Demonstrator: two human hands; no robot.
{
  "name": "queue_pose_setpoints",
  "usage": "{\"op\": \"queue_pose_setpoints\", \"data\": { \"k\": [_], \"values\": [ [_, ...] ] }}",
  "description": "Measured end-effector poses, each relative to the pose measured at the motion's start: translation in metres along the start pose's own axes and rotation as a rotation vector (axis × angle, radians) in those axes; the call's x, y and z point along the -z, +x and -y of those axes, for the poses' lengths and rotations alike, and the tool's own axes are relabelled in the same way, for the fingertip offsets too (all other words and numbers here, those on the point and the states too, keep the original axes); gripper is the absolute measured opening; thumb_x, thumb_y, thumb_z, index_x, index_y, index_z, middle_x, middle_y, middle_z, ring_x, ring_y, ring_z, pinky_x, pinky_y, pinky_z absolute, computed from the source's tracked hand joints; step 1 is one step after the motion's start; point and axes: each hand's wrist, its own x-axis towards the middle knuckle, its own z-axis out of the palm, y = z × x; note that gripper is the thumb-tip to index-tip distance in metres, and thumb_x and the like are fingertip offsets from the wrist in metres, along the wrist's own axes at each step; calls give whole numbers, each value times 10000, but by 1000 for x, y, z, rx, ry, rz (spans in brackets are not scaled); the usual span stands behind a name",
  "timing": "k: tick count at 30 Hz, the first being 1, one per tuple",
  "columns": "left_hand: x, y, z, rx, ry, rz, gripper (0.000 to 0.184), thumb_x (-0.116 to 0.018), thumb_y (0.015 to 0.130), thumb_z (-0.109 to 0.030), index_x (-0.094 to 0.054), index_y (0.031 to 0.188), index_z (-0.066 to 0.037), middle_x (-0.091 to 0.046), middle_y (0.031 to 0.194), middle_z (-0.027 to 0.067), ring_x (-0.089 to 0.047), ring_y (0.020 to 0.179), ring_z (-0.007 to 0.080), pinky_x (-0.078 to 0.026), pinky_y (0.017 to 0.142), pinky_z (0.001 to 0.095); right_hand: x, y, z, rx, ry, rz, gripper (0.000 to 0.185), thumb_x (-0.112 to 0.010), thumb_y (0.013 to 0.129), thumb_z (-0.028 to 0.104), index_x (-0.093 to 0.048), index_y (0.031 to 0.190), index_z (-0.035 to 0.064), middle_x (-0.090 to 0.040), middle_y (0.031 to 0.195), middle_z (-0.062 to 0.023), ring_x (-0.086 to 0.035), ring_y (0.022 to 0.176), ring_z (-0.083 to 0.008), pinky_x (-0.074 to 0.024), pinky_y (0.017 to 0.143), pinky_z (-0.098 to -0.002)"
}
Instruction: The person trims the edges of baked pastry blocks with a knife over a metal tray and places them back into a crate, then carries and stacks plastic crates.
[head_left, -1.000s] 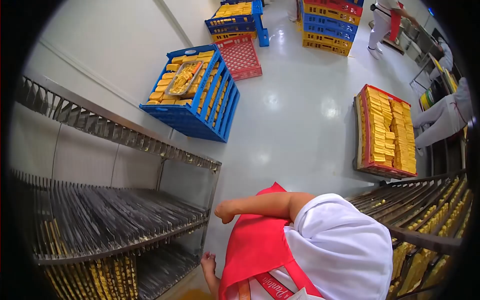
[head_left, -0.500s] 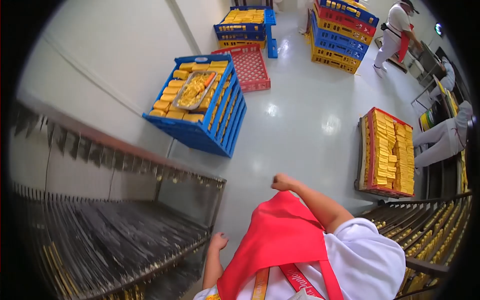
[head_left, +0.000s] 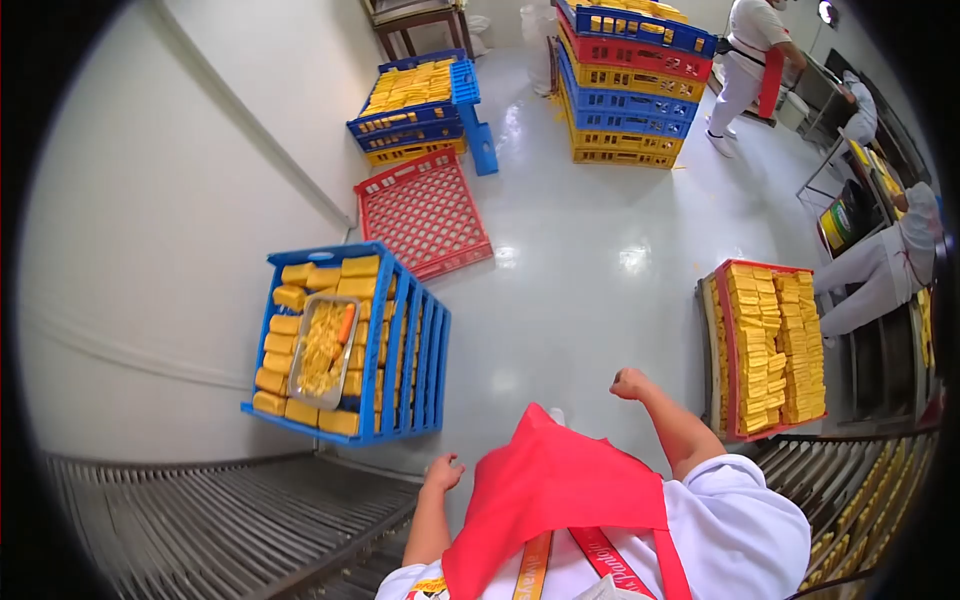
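Note:
My left hand hangs beside the red apron, its fingers a little apart and nothing in them. It is nearest to a stack of blue crates and touches nothing. Out in front on the other side, my right hand is curled loosely with nothing visible in it, over bare floor. Yellow blocks fill the top blue crate. On them lies a metal tray of yellow scraps with an orange-handled tool.
A red crate lies on the floor ahead, near stacked blue crates. A tall mixed-colour crate stack stands further off. At right are a loaded red-rimmed crate, slatted racks and co-workers. Another dark rack is at lower left.
The view has moved forward, with the blue crate stack now closer to my left. My right hand has swung outward to the right; my left hand is slightly higher, its fingers more spread.

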Motion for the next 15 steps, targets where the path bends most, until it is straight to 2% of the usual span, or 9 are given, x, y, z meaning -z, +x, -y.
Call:
{"op": "queue_pose_setpoints", "data": {
  "k": [3, 5, 6, 8, 9, 11, 13, 14, 15],
  "values": [
    [34, 52, -51, -112, -19, -166, 431, -700, 799, -291, -639, 1148, -46, -675, 1058, 196, -635, 1028, 334, -504, 871, 409, 65, 58, -6, 5, 13, -89, 293, -569, 727, 214, -708, 864, -4, -666, 1000, -229, -637, 951, -378, -512, 839, -439],
    [62, 89, -91, 126, -414, -85, 337, -701, 798, -321, -700, 991, -44, -704, 856, 171, -671, 877, 347, -525, 772, 425, 113, 93, -4, -190, -44, 103, 339, -585, 732, 274, -727, 928, 36, -684, 947, -214, -662, 928, -334, -524, 834, -409],
    [79, 112, -110, 117, -416, -88, 337, -701, 798, -321, -700, 991, -44, -704, 856, 171, -671, 877, 347, -525, 772, 425, 134, 110, -2, -191, -44, 93, 339, -585, 732, 274, -727, 928, 36, -684, 947, -214, -662, 928, -334, -524, 834, -409],
    [112, 156, -144, -40, -41, -237, 334, -690, 800, -370, -719, 845, -41, -680, 736, 181, -666, 777, 367, -519, 717, 443, 162, 136, 1, -185, 31, -217, 269, -560, 726, 177, -705, 845, -16, -661, 969, -253, -645, 911, -390, -518, 808, -444],
    [126, 183, -160, -47, -44, -232, 334, -690, 800, -370, -719, 845, -41, -680, 736, 181, -666, 777, 367, -519, 717, 443, 171, 155, -9, -193, 28, -221, 269, -560, 726, 177, -705, 845, -16, -661, 969, -253, -645, 911, -390, -518, 808, -444],
    [165, 252, -199, -116, -62, -212, 374, -672, 802, -414, -720, 812, -43, -672, 766, 205, -659, 782, 366, -512, 724, 443, 190, 210, -33, -116, -45, -264, 313, -598, 756, 268, -716, 897, 15, -687, 847, -194, -665, 743, -293, -546, 698, -402],
    [213, 302, -262, -271, -1, -229, 364, -656, 813, -400, -721, 861, -45, -685, 814, 192, -663, 811, 365, -516, 757, 451, 232, 212, -20, -218, 220, -184, 284, -624, 782, 243, -698, 936, 15, -676, 807, -138, -643, 668, -225, -538, 586, -385],
    [234, 333, -289, -383, 7, -246, 357, -653, 815, -388, -720, 881, -44, -689, 836, 190, -664, 822, 364, -517, 768, 455, 257, 216, -15, -227, 208, -196, 284, -624, 782, 243, -698, 936, 15, -676, 807, -138, -643, 668, -225, -538, 586, -385],
    [254, 365, -318, -409, -13, -215, 362, -645, 820, -375, -713, 944, -41, -683, 939, 202, -650, 910, 359, -509, 819, 447, 274, 219, -9, -313, 370, -126, 278, -631, 791, 227, -685, 966, 18, -669, 808, -114, -640, 664, -206, -532, 557, -373]
  ]
}}
